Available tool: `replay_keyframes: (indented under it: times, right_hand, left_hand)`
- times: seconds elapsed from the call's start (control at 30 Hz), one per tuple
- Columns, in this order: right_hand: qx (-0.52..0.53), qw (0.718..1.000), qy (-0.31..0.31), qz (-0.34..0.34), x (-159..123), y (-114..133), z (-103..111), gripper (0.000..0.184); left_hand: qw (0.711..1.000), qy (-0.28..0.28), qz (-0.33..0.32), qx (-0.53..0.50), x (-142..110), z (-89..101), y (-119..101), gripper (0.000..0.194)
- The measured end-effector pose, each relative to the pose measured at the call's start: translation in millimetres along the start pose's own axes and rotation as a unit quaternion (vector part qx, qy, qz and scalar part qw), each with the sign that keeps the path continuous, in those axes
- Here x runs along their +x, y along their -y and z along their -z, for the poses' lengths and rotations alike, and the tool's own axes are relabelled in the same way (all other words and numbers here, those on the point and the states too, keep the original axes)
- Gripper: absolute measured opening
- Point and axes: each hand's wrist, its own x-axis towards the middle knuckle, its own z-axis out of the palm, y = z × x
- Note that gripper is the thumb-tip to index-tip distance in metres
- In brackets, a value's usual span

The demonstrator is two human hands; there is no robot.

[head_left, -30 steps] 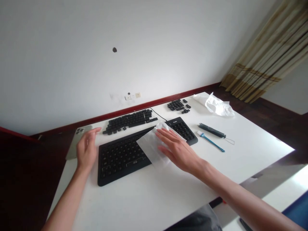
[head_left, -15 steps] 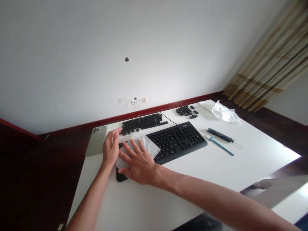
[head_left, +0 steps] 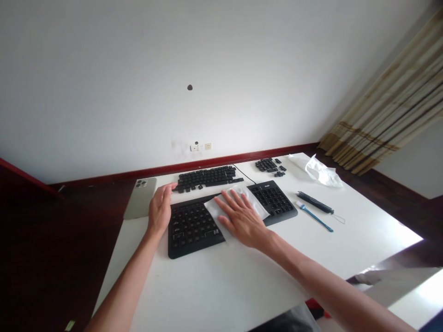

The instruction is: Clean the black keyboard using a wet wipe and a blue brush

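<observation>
Flat and open, our right hand (head_left: 242, 219) presses a limp white wipe (head_left: 254, 202) onto the black keyboard (head_left: 194, 228), gripping nothing; our empty left hand (head_left: 159, 208) stays open just beside it. We'd lift the light wipe by a free corner, the stiff keyboard by its rim.

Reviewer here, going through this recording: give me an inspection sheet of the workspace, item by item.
Surface: white table, dry-looking, no marks visible.
Job's things: black keyboard with a white wipe lying across it; loose black keycaps behind it, more farther right.
Clutter: phone; crumpled white wrapper; blue brush; black tool with a wire loop.
Hands: right hand flat on the wipe; left hand open beside the keyboard, holding nothing.
Cables: thin black cable from the keyboard, slack.
Surroundings: white wall, wall socket, striped curtain, dark floor.
</observation>
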Motion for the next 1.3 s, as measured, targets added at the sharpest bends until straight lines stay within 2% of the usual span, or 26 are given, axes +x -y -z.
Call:
replay_keyframes:
  times: [0.1, 0.2, 0.27, 0.4, 0.47, 0.6, 0.7, 0.77, 0.87, 0.97, 1.07, 1.17, 1.3]
  right_hand:
    - [-0.025, 0.998, -0.011, -0.051, -13.7, -35.6, 8.9, 0.067]
    - [-0.02, 0.997, -0.01, -0.073, -25.3, -56.6, 20.3, 0.067]
    - [0.016, 0.998, -0.029, -0.056, -31.3, -64.5, 31.6, 0.065]
    - [0.075, 0.984, -0.164, 0.007, -34.1, -76.1, 56.5, 0.053]
    - [0.085, 0.981, -0.165, 0.053, -30.2, -81.0, 62.0, 0.047]
    - [0.074, 0.989, -0.065, 0.114, -21.8, -90.1, 53.9, 0.043]
    - [0.042, 0.991, -0.047, 0.12, -24.8, -102.3, 44.4, 0.047]
    - [0.016, 0.995, -0.049, 0.083, -31.2, -114.2, 40.5, 0.052]
    - [-0.023, 0.998, -0.062, -0.008, -40.0, -131.9, 36.5, 0.059]
    - [-0.049, 0.994, -0.06, -0.081, -41.0, -140.9, 32.2, 0.064]
    - [-0.066, 0.989, -0.051, -0.126, -36.0, -141.4, 28.6, 0.071]
    - [-0.075, 0.988, -0.046, -0.129, -31.8, -138.2, 25.5, 0.074]
    - [-0.078, 0.991, -0.047, -0.094, -27.7, -128.1, 19.3, 0.071]
  left_hand:
    - [1.0, -0.002, -0.006, 0.001, -0.1, 0.4, -1.5, 0.045]
    - [1.0, 0.0, -0.004, 0.003, 0.1, 0.7, -1.3, 0.045]
    - [1.0, 0.001, -0.002, 0.005, 0.3, 0.8, 0.0, 0.045]
    - [1.0, 0.005, 0.003, 0.004, 0.3, 0.7, 2.6, 0.046]
    - [1.0, 0.007, 0.004, 0.003, 0.0, 0.7, 2.8, 0.045]
    - [1.0, 0.002, 0.0, 0.004, -0.8, 1.0, 1.1, 0.044]
    - [1.0, -0.003, 0.004, 0.006, -1.3, 1.1, -0.5, 0.044]
    - [1.0, -0.001, 0.006, 0.006, -1.4, 1.0, -0.7, 0.044]
    - [1.0, 0.004, 0.005, 0.006, -1.3, 0.6, 0.0, 0.043]
    - [1.0, 0.008, 0.006, 0.005, -1.1, -1.4, -1.4, 0.045]
    - [0.994, -0.012, 0.08, -0.069, -0.7, -6.1, -8.4, 0.053]
    - [0.965, -0.04, 0.168, -0.199, -0.3, -10.4, -17.3, 0.061]
    - [0.946, -0.041, 0.177, -0.269, 0.3, -9.2, -22.4, 0.067]
